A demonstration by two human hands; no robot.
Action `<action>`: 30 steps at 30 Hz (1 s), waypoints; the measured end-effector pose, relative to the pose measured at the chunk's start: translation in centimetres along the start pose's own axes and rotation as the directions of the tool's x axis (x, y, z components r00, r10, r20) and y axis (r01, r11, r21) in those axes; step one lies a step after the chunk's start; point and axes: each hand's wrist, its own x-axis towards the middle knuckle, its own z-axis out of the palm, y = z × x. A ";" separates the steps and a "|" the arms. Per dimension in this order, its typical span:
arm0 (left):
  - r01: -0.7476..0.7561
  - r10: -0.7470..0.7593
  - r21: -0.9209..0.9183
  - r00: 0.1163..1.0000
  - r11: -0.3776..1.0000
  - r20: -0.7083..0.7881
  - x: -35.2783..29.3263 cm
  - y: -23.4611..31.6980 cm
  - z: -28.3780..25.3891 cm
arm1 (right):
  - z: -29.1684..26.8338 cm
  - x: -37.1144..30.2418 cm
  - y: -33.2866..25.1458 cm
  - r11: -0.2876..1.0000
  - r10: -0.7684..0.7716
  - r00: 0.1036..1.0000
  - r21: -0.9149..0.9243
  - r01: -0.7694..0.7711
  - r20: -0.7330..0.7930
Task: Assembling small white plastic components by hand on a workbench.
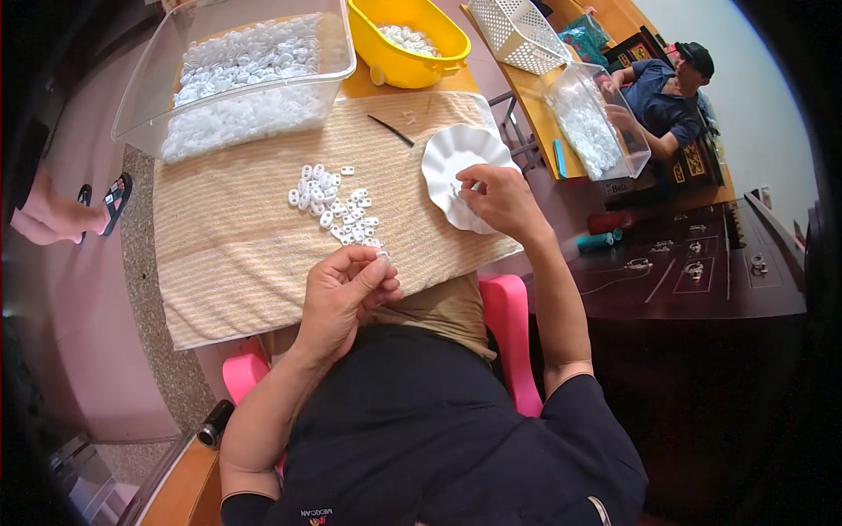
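My left hand (346,294) is closed near the front edge of the cloth, thumb and forefinger pinching a small white plastic piece (382,255). Just beyond it, a loose pile of small white oval plastic pieces with holes (326,195) lies on the striped cloth (237,254). To the right sits a white wavy-rimmed dish (443,151). My right hand (502,197) reaches over this dish with its fingertips drawn together low inside it. Tiny light bits show at those fingertips, too small to name.
A clear bin (254,98) of white parts stands at the far left, beside a yellow tub (421,61) with more. A thin black strip (390,130) lies near the dish. At another table on the right, a person (667,96) sits by a clear bin (627,153) and white basket (517,35).
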 end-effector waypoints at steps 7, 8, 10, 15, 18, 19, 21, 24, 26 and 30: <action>-0.032 0.032 -0.004 0.999 0.999 -0.009 0.0 0.0 -0.1 | 0.7 0.6 0.0 0.990 -0.009 0.999 -0.143 0.016 0.052; -0.029 0.029 -0.005 0.999 1.000 -0.017 0.0 0.0 -0.1 | 0.8 0.7 0.0 0.990 -0.007 0.999 -0.143 0.015 0.053; -0.028 0.028 -0.009 0.999 1.000 -0.022 -0.1 0.0 -0.1 | 0.9 0.8 0.1 0.990 -0.032 0.998 -0.135 0.039 0.055; -0.031 0.031 -0.034 0.999 0.999 -0.027 -0.3 0.2 0.0 | 1.2 1.0 0.3 0.990 -0.033 0.998 -0.138 0.041 0.059; -0.039 0.038 -0.041 0.999 0.998 -0.017 -0.2 0.1 -0.1 | 1.1 1.1 0.4 0.992 -0.030 0.997 -0.116 0.039 0.071; -0.042 0.041 -0.033 0.999 0.999 -0.022 -0.2 0.1 -0.1 | 1.0 1.1 0.5 0.996 -0.029 0.996 -0.083 0.036 0.083; -0.046 0.045 -0.026 0.999 0.999 -0.029 -0.2 0.1 -0.2 | 0.9 1.2 1.0 0.998 -0.036 0.997 -0.052 0.040 0.071; -0.033 0.032 -0.061 0.999 0.998 -0.019 -0.1 0.2 -0.3 | 0.3 1.4 1.0 0.998 -0.025 0.999 -0.062 0.028 0.036; -0.011 0.008 -0.096 0.999 0.995 -0.032 -0.1 0.4 -0.1 | 0.1 1.7 1.0 0.995 -0.011 1.000 -0.102 0.012 0.012; -0.021 0.021 0.001 0.998 1.000 -0.067 0.0 0.1 0.1 | 0.3 2.2 0.8 0.987 -0.041 0.999 -0.154 0.043 0.020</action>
